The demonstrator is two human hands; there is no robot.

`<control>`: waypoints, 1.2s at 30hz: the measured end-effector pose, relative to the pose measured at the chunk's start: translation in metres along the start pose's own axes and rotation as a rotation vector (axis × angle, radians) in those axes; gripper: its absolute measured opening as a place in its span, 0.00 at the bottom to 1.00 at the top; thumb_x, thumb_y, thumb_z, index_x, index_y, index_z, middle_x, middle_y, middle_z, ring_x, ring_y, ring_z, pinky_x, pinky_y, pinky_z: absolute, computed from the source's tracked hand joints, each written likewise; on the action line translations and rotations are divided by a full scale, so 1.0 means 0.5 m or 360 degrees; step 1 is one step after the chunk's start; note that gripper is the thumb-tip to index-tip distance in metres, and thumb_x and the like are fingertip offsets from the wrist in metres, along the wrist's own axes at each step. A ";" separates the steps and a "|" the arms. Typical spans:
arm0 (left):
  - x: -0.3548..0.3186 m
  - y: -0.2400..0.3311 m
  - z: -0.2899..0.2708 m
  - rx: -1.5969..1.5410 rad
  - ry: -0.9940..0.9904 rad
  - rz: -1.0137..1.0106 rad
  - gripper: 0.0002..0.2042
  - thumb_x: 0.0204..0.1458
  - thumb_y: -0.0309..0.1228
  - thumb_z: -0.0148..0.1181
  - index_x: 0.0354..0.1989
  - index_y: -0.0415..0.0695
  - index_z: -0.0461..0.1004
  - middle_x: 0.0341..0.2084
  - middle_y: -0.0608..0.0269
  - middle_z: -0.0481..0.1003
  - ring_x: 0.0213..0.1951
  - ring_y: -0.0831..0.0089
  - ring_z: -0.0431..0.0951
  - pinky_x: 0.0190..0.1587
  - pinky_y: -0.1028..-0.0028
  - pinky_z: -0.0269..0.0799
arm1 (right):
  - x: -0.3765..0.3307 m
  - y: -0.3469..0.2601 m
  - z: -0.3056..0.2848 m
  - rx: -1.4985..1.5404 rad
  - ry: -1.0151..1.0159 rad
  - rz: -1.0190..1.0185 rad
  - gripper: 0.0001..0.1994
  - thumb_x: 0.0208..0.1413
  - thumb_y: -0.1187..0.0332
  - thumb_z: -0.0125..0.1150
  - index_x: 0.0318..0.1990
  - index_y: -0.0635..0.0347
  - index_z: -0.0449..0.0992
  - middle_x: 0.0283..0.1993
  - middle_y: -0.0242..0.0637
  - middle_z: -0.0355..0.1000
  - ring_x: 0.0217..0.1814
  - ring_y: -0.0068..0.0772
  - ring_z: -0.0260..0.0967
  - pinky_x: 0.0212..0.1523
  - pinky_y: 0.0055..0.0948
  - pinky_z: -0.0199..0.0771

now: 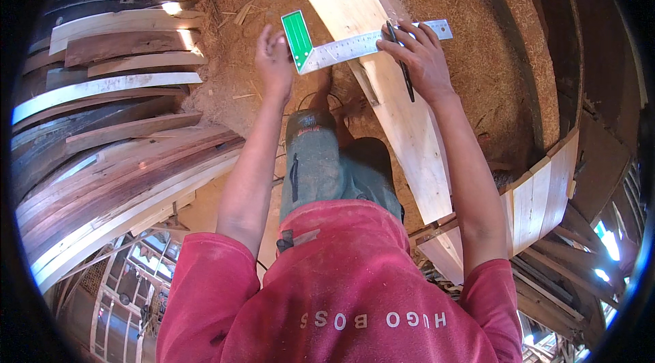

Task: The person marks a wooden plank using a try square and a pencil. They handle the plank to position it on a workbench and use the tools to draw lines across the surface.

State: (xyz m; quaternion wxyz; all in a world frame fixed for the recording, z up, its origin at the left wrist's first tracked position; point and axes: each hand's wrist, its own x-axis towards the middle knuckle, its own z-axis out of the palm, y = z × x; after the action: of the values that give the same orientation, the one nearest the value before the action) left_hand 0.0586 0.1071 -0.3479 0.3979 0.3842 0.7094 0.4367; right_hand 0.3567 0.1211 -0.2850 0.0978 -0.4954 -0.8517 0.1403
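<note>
A try square with a green handle (pixel 297 39) and a silver ruler blade (pixel 341 51) lies across a long pale wooden board (pixel 399 104). My left hand (pixel 274 63) is beside the green handle, its fingers apart and slightly bent. It appears to hold nothing; whether a fingertip touches the handle I cannot tell. Between the fingers of my right hand (pixel 424 59) is a black pen (pixel 408 80), pointing down toward me over the board. That same hand rests on the blade near its far right end.
Stacked planks (pixel 129 80) fill the left side. Sawdust and wood offcuts cover the brown floor (pixel 232 35). More boards (pixel 539 202) stand at the lower right. A pale metal frame (pixel 126 308) shows at the lower left. My legs are right below the square.
</note>
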 end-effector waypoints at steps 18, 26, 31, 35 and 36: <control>-0.050 0.051 0.147 -0.0170 -0.0070 0.0015 0.36 0.63 0.40 0.63 0.71 0.34 0.53 0.59 0.43 0.67 0.59 0.58 0.70 0.62 0.61 0.66 | 0.022 0.003 -0.036 0.0242 0.0244 0.0325 0.18 0.57 0.72 0.64 0.56 0.47 0.80 0.55 0.37 0.77 0.64 0.45 0.70 0.65 0.47 0.66; -0.056 0.043 0.154 -0.0262 -0.0040 0.0014 0.36 0.62 0.40 0.65 0.71 0.34 0.54 0.57 0.44 0.69 0.57 0.58 0.72 0.60 0.61 0.68 | 0.061 -0.056 0.000 0.0981 0.0480 0.0505 0.11 0.63 0.73 0.63 0.51 0.58 0.83 0.45 0.43 0.77 0.43 0.33 0.78 0.43 0.29 0.78; -0.064 0.053 0.154 -0.0208 -0.0049 0.0011 0.36 0.62 0.39 0.65 0.70 0.34 0.54 0.56 0.44 0.70 0.56 0.58 0.72 0.60 0.61 0.68 | 0.060 -0.057 0.045 0.1884 0.0244 0.0880 0.08 0.58 0.72 0.66 0.43 0.63 0.82 0.37 0.35 0.80 0.37 0.25 0.77 0.41 0.25 0.78; -0.070 0.054 0.154 -0.0135 -0.0010 0.0040 0.36 0.62 0.39 0.65 0.70 0.34 0.54 0.56 0.43 0.70 0.56 0.57 0.73 0.59 0.61 0.69 | 0.075 -0.046 0.031 0.1669 -0.0091 0.0820 0.05 0.61 0.74 0.66 0.42 0.65 0.80 0.39 0.31 0.78 0.38 0.21 0.78 0.44 0.24 0.81; -0.068 0.049 0.154 -0.0142 -0.0003 0.0057 0.36 0.62 0.39 0.65 0.71 0.35 0.54 0.55 0.43 0.70 0.56 0.57 0.73 0.59 0.61 0.69 | 0.080 -0.046 0.028 0.1723 -0.0155 0.0798 0.06 0.60 0.74 0.67 0.42 0.65 0.80 0.37 0.31 0.78 0.38 0.20 0.77 0.42 0.23 0.81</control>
State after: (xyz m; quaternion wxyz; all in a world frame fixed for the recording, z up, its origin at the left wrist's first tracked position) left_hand 0.1459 0.1085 -0.3408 0.4074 0.3791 0.6820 0.4746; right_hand 0.3141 0.1431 -0.2895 0.2611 -0.5542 -0.5196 0.5956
